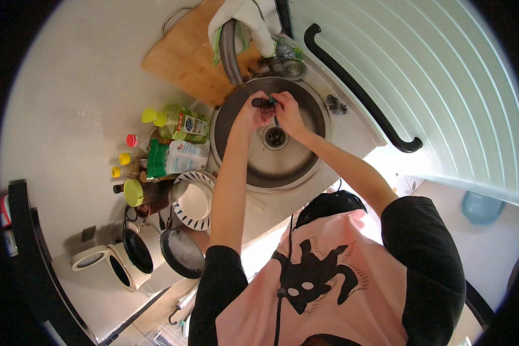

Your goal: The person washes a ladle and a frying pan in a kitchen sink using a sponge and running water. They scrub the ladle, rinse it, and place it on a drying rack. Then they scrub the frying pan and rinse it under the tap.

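Both my hands are over a round metal sink, above its drain strainer. A small dark object with a rounded end rests in my left hand; what it is I cannot tell. My right hand grips a thin teal item against that object, its fingers hiding most of it. Just above my left hand ends a grey tap spout, and a thin stream of water seems to fall from it.
A wooden cutting board leans behind the sink. To the left stand a green detergent bottle, several capped bottles, a striped bowl and a dark pan. A black handle bar borders the right, near a dark scouring pad.
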`<move>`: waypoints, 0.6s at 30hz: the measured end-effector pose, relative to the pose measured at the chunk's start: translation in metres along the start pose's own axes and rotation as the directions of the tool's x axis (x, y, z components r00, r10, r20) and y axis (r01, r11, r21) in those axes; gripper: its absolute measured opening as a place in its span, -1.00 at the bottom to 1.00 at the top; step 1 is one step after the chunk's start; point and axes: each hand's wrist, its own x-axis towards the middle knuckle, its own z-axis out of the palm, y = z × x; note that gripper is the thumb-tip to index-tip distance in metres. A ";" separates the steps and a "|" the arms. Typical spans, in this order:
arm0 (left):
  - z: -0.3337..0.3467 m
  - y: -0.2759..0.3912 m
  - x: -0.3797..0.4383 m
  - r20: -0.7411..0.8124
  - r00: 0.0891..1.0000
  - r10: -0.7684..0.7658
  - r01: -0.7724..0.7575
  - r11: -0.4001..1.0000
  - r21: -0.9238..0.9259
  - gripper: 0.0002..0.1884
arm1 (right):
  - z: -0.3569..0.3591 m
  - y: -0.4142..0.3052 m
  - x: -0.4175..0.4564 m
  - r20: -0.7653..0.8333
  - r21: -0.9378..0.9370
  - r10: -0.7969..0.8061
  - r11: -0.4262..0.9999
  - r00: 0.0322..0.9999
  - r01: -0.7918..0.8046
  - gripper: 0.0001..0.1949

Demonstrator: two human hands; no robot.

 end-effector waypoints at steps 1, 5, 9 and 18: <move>0.003 0.002 0.002 -0.032 0.999 -0.010 0.009 0.999 -0.040 -0.79 | -0.002 -0.001 0.001 -0.011 0.018 -0.002 1.000 1.000 0.002 -0.71; 0.011 0.012 0.013 -0.089 0.996 -0.017 0.007 0.993 -0.116 -0.79 | -0.007 -0.011 0.006 -0.023 0.074 0.027 0.997 0.999 -0.025 -0.72; -0.006 0.008 0.034 -0.079 0.979 0.187 -0.202 0.932 -0.300 -0.83 | 0.002 -0.036 0.008 -0.044 0.184 -0.040 0.982 0.998 0.047 -0.72; -0.007 0.005 0.065 -0.129 0.977 0.170 -0.202 0.929 -0.308 -0.82 | 0.006 -0.011 0.022 -0.081 -0.027 0.016 0.999 0.997 -0.018 -0.70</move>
